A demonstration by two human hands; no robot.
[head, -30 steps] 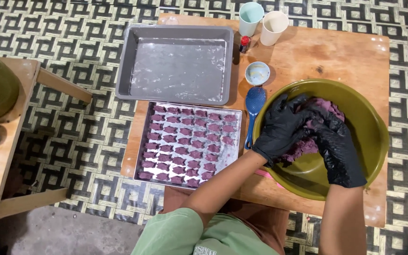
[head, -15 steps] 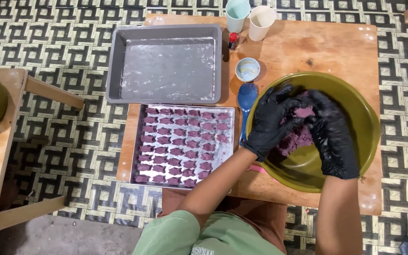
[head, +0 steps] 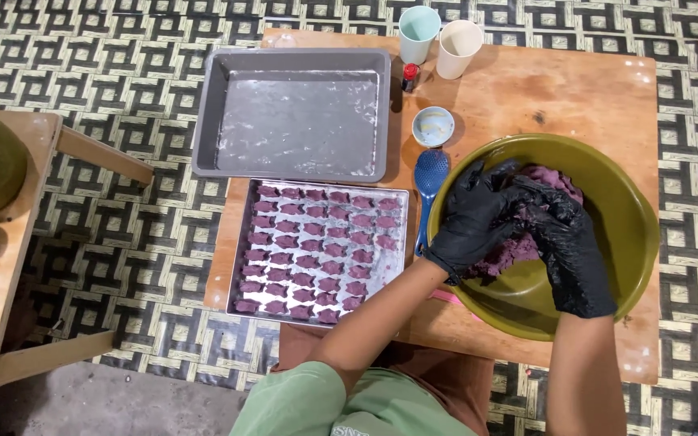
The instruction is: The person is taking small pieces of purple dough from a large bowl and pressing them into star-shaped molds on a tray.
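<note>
Pressing both gloved hands, left hand (head: 478, 218) and right hand (head: 563, 242), closed around the purple dough (head: 559, 182), you kept it low inside the green bowl (head: 632, 234) for containment.

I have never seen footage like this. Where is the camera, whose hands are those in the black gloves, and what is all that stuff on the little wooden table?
The camera sits on a person's head and looks straight down, so the arms reaching up from the bottom edge are that person's own. Both hands wear black gloves: the left hand and the right hand are pressed together into a lump of purple dough inside a big olive-green bowl. On the wooden table beside the bowl lies a metal tray filled with rows of small purple shaped pieces. Behind it is a grey baking pan dusted white, then two cups, a small dish and a blue scoop-like tool.
</note>
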